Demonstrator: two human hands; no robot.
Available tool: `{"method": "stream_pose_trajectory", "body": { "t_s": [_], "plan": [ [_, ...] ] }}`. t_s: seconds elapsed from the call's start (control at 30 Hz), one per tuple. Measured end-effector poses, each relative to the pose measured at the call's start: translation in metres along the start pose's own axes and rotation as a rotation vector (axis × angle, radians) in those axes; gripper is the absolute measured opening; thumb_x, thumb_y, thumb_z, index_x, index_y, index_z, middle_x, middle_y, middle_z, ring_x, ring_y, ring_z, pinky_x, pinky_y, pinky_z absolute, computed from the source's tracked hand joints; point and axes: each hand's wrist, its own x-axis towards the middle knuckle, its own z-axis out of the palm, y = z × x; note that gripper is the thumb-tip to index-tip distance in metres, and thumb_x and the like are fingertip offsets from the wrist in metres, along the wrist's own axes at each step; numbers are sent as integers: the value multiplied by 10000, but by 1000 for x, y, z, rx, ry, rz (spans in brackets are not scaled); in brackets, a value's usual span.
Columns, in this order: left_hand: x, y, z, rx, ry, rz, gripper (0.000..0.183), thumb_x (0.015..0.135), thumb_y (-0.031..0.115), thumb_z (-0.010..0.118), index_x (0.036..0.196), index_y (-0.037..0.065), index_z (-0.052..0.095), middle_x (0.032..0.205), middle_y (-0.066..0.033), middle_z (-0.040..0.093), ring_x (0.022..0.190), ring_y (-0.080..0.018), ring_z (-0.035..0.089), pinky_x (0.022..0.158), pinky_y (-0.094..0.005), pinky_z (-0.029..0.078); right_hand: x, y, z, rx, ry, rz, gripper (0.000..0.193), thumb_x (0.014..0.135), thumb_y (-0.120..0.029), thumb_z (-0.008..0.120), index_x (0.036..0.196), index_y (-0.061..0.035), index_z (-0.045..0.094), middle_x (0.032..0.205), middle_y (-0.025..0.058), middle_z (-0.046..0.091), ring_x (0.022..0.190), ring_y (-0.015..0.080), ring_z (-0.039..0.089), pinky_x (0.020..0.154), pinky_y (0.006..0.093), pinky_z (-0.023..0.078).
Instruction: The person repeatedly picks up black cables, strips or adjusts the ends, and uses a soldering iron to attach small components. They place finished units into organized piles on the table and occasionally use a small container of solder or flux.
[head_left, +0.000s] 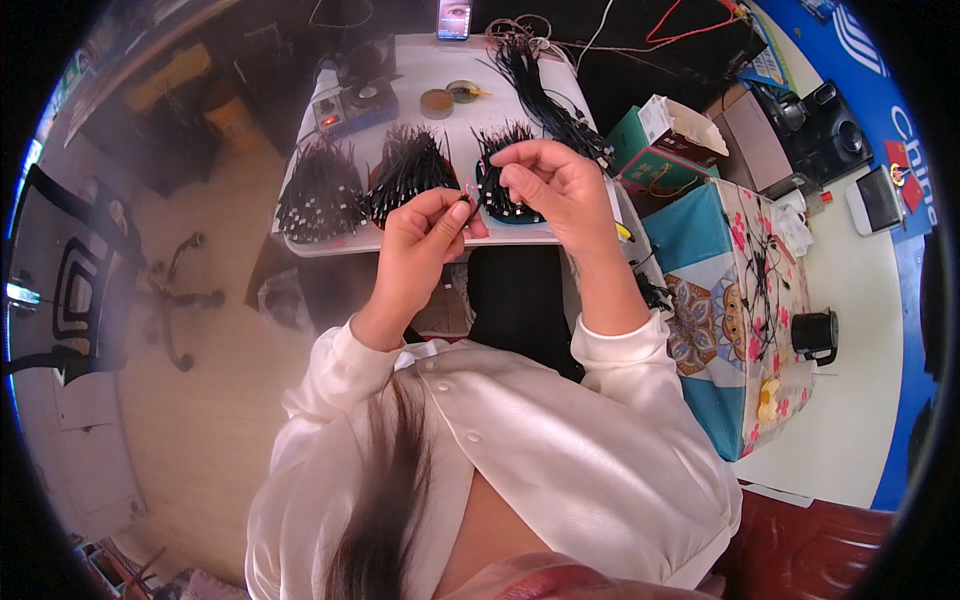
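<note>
On the white table (420, 72) sit black cables (410, 172) — office chair (82, 275) at left.

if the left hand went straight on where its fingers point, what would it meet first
Likely the rightmost front bundle of black cables on the table, though the left hand may pass above it; depth is unclear.

Just past two o'clock, on the blue panel (908, 285), can read one short word in large white Latin letters (916, 160), running downward along the bent edge. Nearer to two o'clock, on the same panel, can also see a white sign of curved stripes (860, 42). At twelve o'clock, on the lit phone (454, 18), cannot read the screen, being too small.
</note>
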Motion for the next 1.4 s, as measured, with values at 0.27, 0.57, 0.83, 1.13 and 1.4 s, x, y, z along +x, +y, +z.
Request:
{"method": "stream_pose_trajectory", "body": {
  "t_s": [0.27,0.57,0.83,1.13,1.4],
  "plan": [
    [-4,2,-15,-14,-81,-94,156,974,106,508,951,-8,612,782,-44,634,536,-30,393,469,-170,292,8,1,13,83,-107,115,131,860,-87,671,957,-4,641,838,13,640,721,56,565,644,190,456],
    [-5,-4,1,322,172,150,119,942,88,562,948,-13,624,706,-22,627,564,-39,500,496,-188,371,-11,16,46,170,207,151,113,901,-102,626,847,-32,556,708,86,655,541,102,598,470,177,442],
    [-1,-14,2,324,203,218,114,942,74,559,926,-27,609,679,4,561,609,-50,479,534,-210,399,-26,25,51,166,301,68,125,899,-89,629,846,-14,545,741,91,665,587,108,628,491,205,480],
    [-7,-4,5,148,141,74,154,961,107,540,886,-12,600,693,28,532,615,-27,430,534,-177,347,-31,29,38,-515,222,-468,90,832,-45,675,891,-4,620,737,80,638,588,149,599,525,246,468],
    [-10,1,4,55,10,-18,173,966,135,538,901,-6,615,689,13,561,576,-10,403,498,-165,288,-20,16,13,182,-72,102,148,860,-58,664,988,3,621,835,46,642,695,73,582,583,181,445]
  ]
}}
